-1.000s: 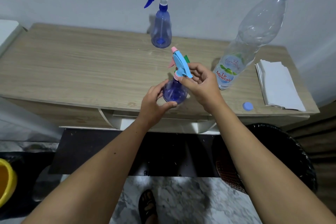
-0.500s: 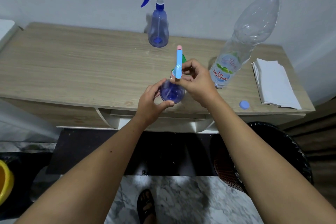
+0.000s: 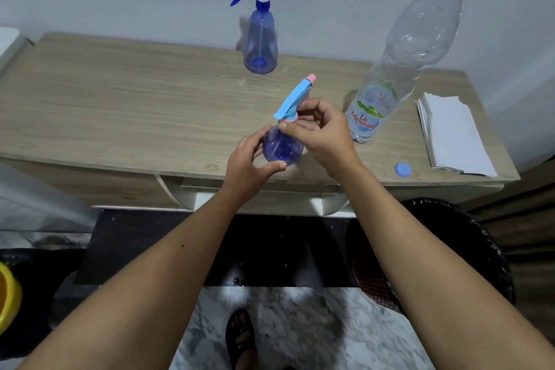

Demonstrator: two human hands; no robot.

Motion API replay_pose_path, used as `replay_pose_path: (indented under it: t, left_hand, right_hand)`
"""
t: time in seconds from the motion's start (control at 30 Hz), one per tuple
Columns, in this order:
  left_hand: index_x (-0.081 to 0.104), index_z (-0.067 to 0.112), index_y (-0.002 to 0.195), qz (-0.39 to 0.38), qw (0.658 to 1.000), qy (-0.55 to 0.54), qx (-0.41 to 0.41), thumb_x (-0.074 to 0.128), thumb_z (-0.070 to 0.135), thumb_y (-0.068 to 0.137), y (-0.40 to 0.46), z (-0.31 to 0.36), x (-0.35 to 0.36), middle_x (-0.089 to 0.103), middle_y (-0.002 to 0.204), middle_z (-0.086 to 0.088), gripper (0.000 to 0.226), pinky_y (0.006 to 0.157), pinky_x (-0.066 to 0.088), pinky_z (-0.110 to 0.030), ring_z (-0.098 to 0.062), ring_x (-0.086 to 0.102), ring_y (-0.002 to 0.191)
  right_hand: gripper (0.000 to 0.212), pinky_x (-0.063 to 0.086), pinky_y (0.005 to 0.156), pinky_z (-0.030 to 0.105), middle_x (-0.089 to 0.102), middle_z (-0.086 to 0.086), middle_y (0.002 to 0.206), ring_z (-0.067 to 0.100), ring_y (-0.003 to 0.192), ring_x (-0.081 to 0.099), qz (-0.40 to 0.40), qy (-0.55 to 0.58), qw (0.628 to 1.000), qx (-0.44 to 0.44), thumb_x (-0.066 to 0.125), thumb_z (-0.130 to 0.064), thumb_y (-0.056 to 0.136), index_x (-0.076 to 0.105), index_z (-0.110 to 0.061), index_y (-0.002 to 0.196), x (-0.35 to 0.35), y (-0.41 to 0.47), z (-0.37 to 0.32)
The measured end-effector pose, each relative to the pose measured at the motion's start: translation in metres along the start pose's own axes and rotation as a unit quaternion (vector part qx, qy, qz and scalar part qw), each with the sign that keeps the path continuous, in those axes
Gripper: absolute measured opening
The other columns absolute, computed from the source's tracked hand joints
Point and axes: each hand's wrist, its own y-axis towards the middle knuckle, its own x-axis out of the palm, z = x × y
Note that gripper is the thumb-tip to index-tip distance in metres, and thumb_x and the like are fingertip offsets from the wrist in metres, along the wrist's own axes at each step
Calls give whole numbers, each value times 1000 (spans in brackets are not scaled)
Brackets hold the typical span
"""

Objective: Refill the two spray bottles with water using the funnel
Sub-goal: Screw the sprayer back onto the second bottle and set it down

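Note:
A small purple spray bottle (image 3: 282,150) with a light-blue and pink spray head (image 3: 295,97) stands near the front edge of the wooden table (image 3: 120,105). My left hand (image 3: 250,164) grips its round body. My right hand (image 3: 319,129) pinches the pink collar under the spray head. A second blue spray bottle (image 3: 259,39) with a white and blue trigger stands at the back by the wall. A tall clear water bottle (image 3: 399,60) with a little water stands to the right. A sliver of green shows behind my right hand; I cannot tell what it is.
A blue bottle cap (image 3: 403,170) lies near the table's front right edge. A stack of white paper napkins (image 3: 453,135) sits at the far right. A black bin (image 3: 450,249) stands under the right side. A yellow bowl (image 3: 9,297) is on the floor at left.
The spray head has turned under my right hand: its nozzle pointed up-left, then straight away, and now points up-right. My left hand has kept its hold on the bottle body.

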Motion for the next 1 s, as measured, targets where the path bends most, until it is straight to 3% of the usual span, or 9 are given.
replay_pose_path:
  t: [0.17, 0.3, 0.43, 0.57, 0.67, 0.87, 1.0]
  left_hand:
    - [54, 17, 152, 5, 1000, -5, 3, 95, 27, 72, 0, -1, 0, 60, 140, -5, 90, 110, 54, -40, -16, 63, 130]
    - [54, 26, 149, 11, 1000, 4, 2, 95, 32, 69, 0, 0, 1, 61, 135, -3, 89, 110, 54, -38, -14, 64, 127]
    - [55, 13, 150, 9, 1000, 5, 3, 96, 31, 70, 0, -2, 0, 62, 138, -7, 92, 108, 56, -42, -18, 64, 128]
    - [54, 14, 150, 11, 1000, 11, 6, 93, 37, 70, 0, 0, -1, 61, 137, -7, 93, 108, 55, -39, -17, 64, 127]
    - [54, 14, 150, 12, 999, 26, 18, 94, 33, 72, -1, 2, 0, 62, 136, -7, 90, 107, 56, -38, -20, 64, 126]
    - [55, 13, 151, 12, 1000, 23, 14, 92, 43, 69, 1, 1, -1, 62, 138, -6, 95, 107, 56, -40, -18, 64, 126]
    - [54, 14, 151, 14, 999, 31, 19, 93, 37, 71, 1, 2, -1, 62, 137, -7, 92, 106, 57, -40, -19, 64, 126]
  right_hand:
    - [38, 62, 98, 38, 78, 15, 113, 25, 106, 77, 8, 22, 1000, 5, 86, 1, 82, 71, -1, 117, 4, -3, -1]
    - [43, 63, 84, 34, 72, 12, 93, 17, 82, 72, 49, -10, 999, 1, 93, -3, 73, 69, -8, 107, 10, 1, 4]
    - [46, 61, 98, 39, 72, 17, 120, 23, 105, 73, 35, 20, 999, -6, 89, -2, 79, 69, -16, 118, 12, -3, 7]
    - [38, 62, 96, 41, 78, 15, 111, 21, 99, 76, 19, 26, 999, 14, 84, 2, 84, 71, 2, 120, 7, -3, 4]
    - [40, 64, 90, 41, 79, 14, 105, 28, 98, 79, 50, 11, 999, 11, 92, -1, 74, 68, -2, 107, 9, -2, 0]
    - [35, 61, 97, 35, 78, 8, 111, 19, 102, 75, 1, 18, 1000, 3, 81, 3, 87, 72, -9, 118, 5, -6, 1]
    - [34, 64, 90, 38, 79, 15, 107, 21, 94, 78, 39, 33, 999, 8, 88, 2, 79, 72, -3, 109, 12, -6, -1]
